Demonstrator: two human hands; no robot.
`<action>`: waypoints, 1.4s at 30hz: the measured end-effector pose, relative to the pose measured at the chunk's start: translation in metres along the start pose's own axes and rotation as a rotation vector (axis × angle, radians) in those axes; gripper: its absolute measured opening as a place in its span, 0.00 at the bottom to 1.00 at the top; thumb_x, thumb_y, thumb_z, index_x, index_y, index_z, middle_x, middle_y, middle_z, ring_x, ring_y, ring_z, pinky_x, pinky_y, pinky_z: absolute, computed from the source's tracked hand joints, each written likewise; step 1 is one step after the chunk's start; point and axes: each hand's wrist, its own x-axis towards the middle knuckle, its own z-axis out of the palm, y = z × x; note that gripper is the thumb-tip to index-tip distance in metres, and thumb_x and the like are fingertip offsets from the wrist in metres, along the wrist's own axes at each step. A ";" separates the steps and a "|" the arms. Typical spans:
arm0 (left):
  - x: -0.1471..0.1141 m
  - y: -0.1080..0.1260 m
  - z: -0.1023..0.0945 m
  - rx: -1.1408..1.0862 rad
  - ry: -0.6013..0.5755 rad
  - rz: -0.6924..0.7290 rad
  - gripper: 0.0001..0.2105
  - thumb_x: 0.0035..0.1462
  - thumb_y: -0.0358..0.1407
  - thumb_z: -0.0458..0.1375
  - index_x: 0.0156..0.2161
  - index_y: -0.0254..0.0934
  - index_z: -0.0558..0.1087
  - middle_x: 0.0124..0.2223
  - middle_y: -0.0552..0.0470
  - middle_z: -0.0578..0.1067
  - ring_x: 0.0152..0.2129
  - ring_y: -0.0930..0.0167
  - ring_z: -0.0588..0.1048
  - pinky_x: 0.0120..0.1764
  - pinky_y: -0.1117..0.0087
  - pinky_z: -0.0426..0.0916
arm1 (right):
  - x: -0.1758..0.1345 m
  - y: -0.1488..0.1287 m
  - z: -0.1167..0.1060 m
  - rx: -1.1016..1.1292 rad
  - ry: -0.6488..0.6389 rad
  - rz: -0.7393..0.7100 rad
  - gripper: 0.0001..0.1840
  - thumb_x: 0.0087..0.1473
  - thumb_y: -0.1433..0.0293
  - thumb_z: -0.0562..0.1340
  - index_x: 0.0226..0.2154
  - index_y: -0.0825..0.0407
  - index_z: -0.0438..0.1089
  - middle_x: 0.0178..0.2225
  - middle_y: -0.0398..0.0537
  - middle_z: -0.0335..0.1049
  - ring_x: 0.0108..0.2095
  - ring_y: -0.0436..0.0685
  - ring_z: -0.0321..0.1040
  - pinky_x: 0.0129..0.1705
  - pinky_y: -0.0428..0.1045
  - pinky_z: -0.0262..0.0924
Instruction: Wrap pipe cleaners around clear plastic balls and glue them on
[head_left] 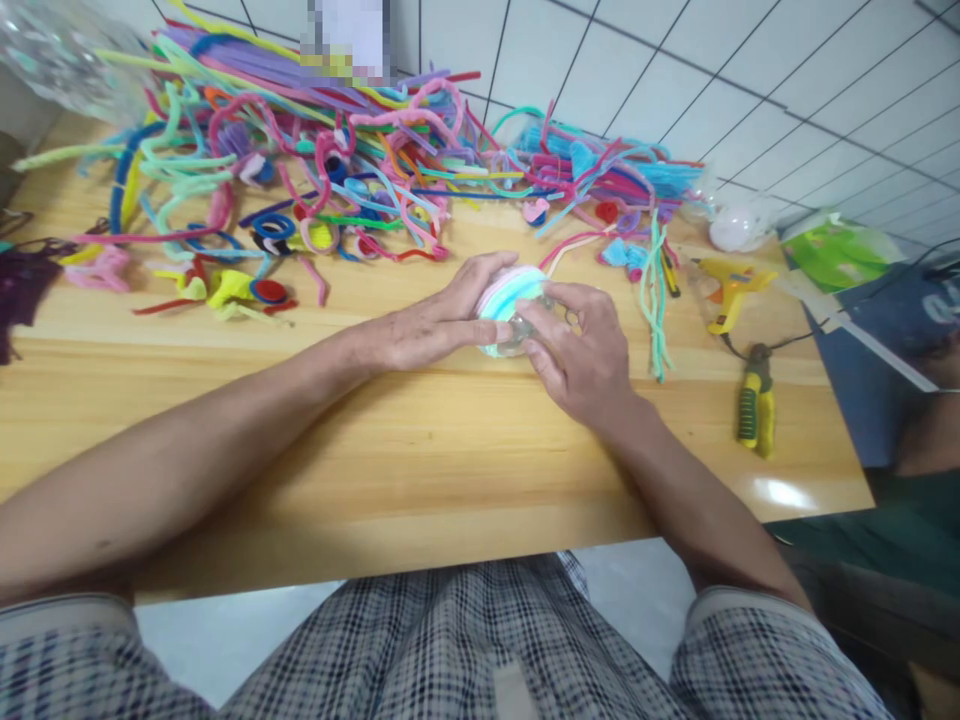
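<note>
Between my hands is a clear plastic ball [517, 290], its upper side covered in rows of pastel pink, lilac, blue and mint pipe cleaner. My left hand [442, 320] is curled round its left side, the thumb lying across the front. On the right side, my right hand [581, 345] grips the ball, with fingertips on the pipe cleaner rows and the clear part. Fingers cover much of the clear surface. A pink and a cream pipe cleaner strand [570, 245] lie just behind the ball.
Heaped pipe cleaners [300, 150] line the wall at the back. To the right lie twisted mint pipe cleaners [655, 310], a yellow glue gun [731, 290] with a cord, yellow-and-black pliers [756, 400] and a green packet [836, 250]. Another person's arm [930, 425] is beyond the table's right edge.
</note>
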 end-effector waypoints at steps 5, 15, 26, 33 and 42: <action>-0.001 0.000 0.001 0.005 0.008 -0.013 0.47 0.70 0.62 0.65 0.83 0.46 0.54 0.85 0.39 0.56 0.82 0.42 0.56 0.84 0.38 0.50 | -0.003 0.002 -0.001 -0.010 -0.043 0.012 0.25 0.78 0.66 0.61 0.73 0.41 0.68 0.64 0.58 0.76 0.63 0.68 0.76 0.63 0.65 0.75; -0.005 -0.002 0.006 0.000 0.056 0.047 0.40 0.75 0.59 0.63 0.81 0.45 0.57 0.81 0.38 0.63 0.79 0.48 0.63 0.83 0.41 0.57 | -0.008 0.004 0.000 -0.007 -0.151 0.085 0.25 0.78 0.64 0.61 0.72 0.41 0.73 0.66 0.60 0.76 0.64 0.70 0.74 0.66 0.68 0.73; -0.002 -0.003 0.001 0.041 0.012 0.055 0.42 0.75 0.59 0.62 0.83 0.45 0.54 0.84 0.37 0.59 0.81 0.46 0.59 0.84 0.40 0.55 | -0.003 0.002 -0.002 0.004 -0.048 0.014 0.27 0.78 0.65 0.62 0.75 0.40 0.66 0.63 0.57 0.75 0.62 0.66 0.76 0.63 0.64 0.74; -0.002 -0.002 0.002 0.015 0.056 0.050 0.43 0.73 0.63 0.63 0.81 0.45 0.59 0.85 0.39 0.59 0.83 0.45 0.59 0.84 0.41 0.55 | -0.002 0.006 -0.001 0.039 -0.096 0.063 0.27 0.78 0.62 0.60 0.75 0.40 0.66 0.67 0.58 0.74 0.64 0.69 0.75 0.64 0.66 0.74; 0.000 -0.009 -0.004 0.133 0.005 0.092 0.54 0.66 0.65 0.70 0.85 0.45 0.52 0.86 0.45 0.56 0.82 0.42 0.58 0.85 0.37 0.54 | -0.003 0.008 -0.001 0.062 -0.155 0.127 0.28 0.78 0.61 0.60 0.76 0.39 0.68 0.68 0.57 0.73 0.66 0.70 0.73 0.66 0.68 0.72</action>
